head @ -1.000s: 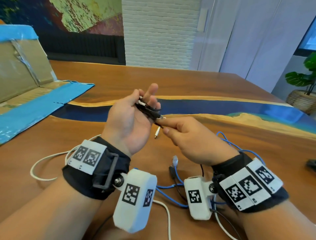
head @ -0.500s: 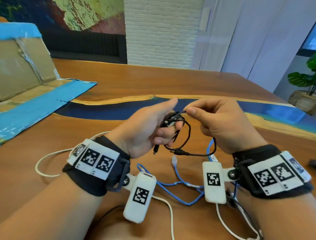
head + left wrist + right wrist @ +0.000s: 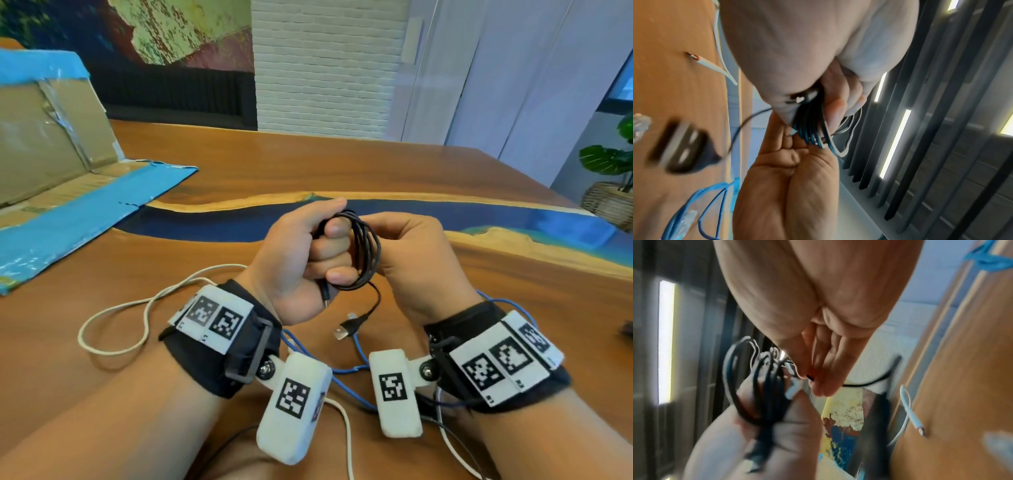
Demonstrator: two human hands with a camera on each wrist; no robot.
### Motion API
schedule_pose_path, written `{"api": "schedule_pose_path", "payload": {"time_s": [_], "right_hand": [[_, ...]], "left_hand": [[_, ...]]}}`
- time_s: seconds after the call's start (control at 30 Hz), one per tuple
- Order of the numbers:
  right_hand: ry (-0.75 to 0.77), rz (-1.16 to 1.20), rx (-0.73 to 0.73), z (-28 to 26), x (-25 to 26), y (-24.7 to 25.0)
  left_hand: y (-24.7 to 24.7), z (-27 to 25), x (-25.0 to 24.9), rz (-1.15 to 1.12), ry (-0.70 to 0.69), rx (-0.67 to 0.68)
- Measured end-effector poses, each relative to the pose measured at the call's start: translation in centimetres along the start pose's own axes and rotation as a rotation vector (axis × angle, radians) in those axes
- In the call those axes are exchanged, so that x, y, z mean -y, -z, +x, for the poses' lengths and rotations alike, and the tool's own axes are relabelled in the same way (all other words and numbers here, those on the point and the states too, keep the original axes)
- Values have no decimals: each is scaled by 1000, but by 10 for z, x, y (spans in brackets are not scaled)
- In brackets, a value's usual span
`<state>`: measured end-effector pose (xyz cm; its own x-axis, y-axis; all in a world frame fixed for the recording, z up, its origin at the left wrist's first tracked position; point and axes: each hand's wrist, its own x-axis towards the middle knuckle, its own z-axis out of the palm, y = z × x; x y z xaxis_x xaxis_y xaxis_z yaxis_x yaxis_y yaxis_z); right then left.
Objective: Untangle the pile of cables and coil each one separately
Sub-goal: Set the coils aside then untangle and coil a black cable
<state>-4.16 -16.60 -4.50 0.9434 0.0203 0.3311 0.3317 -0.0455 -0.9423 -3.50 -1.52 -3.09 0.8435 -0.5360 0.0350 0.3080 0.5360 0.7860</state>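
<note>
The thin black rubber-sheathed cable [image 3: 363, 255], wound into several narrow loops, sits at the centre of the head view, raised above the table between both hands. The left hand [image 3: 301, 260] has its fingers curled shut round one side of the bundle, with the loops standing upright, their long axis running top to bottom of the frame. The right hand [image 3: 414, 260] is just right of the loops; the right wrist view shows its fingers [image 3: 824, 373] pinching a single strand beside the bundle. The loose tail drops from the bottom of the coil toward lower centre, ending in a silver-tipped USB plug [image 3: 346, 327] hanging free below and between the wrists, nearer the right hand. That tail, I judge, is what remains to be wound on. Beneath, on the brown wooden table [image 3: 342, 164], lie a blue network cable [image 3: 346, 370] at lower centre and a white cable [image 3: 137, 308] looping toward the left.
</note>
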Motion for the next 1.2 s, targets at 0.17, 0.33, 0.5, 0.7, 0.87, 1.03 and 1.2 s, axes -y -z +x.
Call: {"api": "schedule_pose_path", "payload": {"time_s": [0.17, 0.33, 0.5, 0.7, 0.87, 1.03, 1.2], "right_hand": [[-213, 336, 196, -2, 4, 2], [-124, 192, 114, -1, -6, -6], [-191, 186, 81, 1, -7, -9], [-260, 337, 161, 4, 0, -7], [-187, 329, 298, -3, 6, -4], [-126, 44, 241, 0, 4, 5], [-60, -100, 138, 1, 2, 9]], "left_hand": [[6, 5, -5, 84, -67, -99], [10, 4, -9, 228, -55, -137], [12, 3, -17, 357, -59, -155], [14, -1, -22, 462, -43, -171], [12, 2, -14, 494, -43, -159], [12, 4, -6, 512, -57, -187], [12, 5, -4, 490, -93, -182]]}}
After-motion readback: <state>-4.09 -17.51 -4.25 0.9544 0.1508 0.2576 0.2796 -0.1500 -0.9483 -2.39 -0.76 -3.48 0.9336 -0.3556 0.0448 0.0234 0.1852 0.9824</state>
